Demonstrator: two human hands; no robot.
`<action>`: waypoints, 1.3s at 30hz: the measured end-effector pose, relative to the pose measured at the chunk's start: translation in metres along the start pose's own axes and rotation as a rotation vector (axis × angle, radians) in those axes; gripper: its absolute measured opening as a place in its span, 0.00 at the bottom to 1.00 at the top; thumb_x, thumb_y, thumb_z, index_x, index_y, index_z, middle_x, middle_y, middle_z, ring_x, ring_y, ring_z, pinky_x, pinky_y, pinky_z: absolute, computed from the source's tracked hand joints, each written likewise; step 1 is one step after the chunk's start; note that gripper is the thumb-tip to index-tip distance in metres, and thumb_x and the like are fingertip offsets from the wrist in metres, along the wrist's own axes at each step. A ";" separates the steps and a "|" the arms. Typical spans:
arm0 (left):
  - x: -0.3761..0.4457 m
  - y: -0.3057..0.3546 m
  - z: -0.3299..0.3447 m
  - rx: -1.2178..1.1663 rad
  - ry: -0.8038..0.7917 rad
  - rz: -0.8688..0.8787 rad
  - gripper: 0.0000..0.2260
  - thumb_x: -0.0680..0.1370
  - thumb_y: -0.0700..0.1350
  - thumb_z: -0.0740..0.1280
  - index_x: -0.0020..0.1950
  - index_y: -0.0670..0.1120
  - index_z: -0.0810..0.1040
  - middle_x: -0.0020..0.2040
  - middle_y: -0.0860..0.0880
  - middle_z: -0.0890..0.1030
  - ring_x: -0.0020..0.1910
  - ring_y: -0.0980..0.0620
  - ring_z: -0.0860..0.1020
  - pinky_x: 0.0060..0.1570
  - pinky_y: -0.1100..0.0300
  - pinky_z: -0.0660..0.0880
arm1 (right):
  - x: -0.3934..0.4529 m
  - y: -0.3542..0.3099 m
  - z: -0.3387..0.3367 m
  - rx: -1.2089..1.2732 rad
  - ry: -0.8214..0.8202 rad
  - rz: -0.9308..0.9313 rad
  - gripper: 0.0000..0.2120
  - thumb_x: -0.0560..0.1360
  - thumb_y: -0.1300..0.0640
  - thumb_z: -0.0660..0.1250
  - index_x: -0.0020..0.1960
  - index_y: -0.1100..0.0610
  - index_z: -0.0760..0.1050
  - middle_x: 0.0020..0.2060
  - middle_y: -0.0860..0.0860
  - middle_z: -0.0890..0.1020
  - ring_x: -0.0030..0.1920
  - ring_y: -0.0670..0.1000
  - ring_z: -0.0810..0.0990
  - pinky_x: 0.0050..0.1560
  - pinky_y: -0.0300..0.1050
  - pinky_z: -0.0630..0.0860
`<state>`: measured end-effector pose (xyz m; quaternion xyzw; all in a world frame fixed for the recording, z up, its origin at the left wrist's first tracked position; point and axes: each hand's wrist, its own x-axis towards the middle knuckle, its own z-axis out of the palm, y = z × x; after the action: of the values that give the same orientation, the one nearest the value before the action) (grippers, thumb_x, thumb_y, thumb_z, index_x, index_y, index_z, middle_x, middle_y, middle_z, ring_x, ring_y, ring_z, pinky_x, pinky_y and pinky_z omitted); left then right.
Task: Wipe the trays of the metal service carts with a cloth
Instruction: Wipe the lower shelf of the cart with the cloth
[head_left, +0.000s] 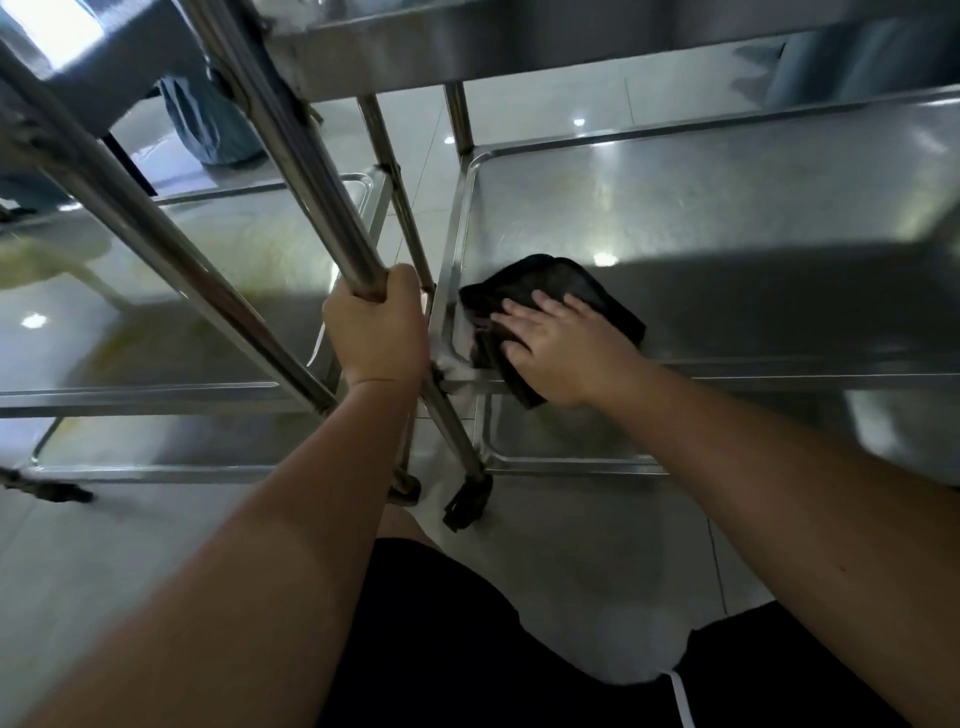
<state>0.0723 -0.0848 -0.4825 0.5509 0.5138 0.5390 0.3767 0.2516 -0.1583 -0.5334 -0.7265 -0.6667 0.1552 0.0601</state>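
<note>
Two metal service carts stand side by side. On the right cart's middle tray (727, 218) a black cloth (550, 283) lies in the near left corner. My right hand (561, 343) presses flat on the cloth, fingers spread and pointing left. My left hand (376, 327) is wrapped around an upright steel post (291, 145) at the carts' adjoining corners. The left cart's middle tray (197, 291) shows yellowish smears.
A top tray (467, 47) overhangs the right cart. Lower trays (566, 457) sit near the tiled floor, and caster wheels (467, 501) stand just ahead of my knees. A blue-grey bag (208, 124) rests on the floor behind the carts.
</note>
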 end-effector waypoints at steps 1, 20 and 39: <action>-0.001 0.001 -0.002 0.025 -0.011 -0.002 0.20 0.71 0.51 0.66 0.43 0.32 0.76 0.33 0.34 0.77 0.29 0.48 0.78 0.27 0.57 0.74 | -0.007 0.011 -0.002 -0.009 0.013 0.025 0.33 0.80 0.37 0.40 0.85 0.40 0.52 0.84 0.38 0.52 0.84 0.47 0.48 0.81 0.51 0.40; -0.106 -0.053 -0.002 1.157 -0.888 -0.445 0.19 0.82 0.52 0.66 0.66 0.40 0.81 0.60 0.42 0.84 0.57 0.42 0.83 0.57 0.51 0.81 | -0.097 0.132 -0.030 -0.075 0.122 0.262 0.29 0.85 0.38 0.47 0.85 0.43 0.54 0.84 0.41 0.54 0.84 0.49 0.51 0.83 0.53 0.46; -0.191 0.029 0.275 0.907 -0.809 0.490 0.22 0.84 0.55 0.56 0.75 0.46 0.69 0.74 0.44 0.70 0.77 0.43 0.65 0.75 0.46 0.63 | -0.217 0.339 -0.080 -0.109 0.155 0.494 0.29 0.85 0.38 0.47 0.84 0.41 0.55 0.84 0.40 0.55 0.84 0.47 0.53 0.83 0.53 0.49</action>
<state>0.3677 -0.2380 -0.5310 0.9155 0.3677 0.0893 0.1368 0.5844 -0.3982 -0.5256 -0.8791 -0.4699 0.0730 0.0321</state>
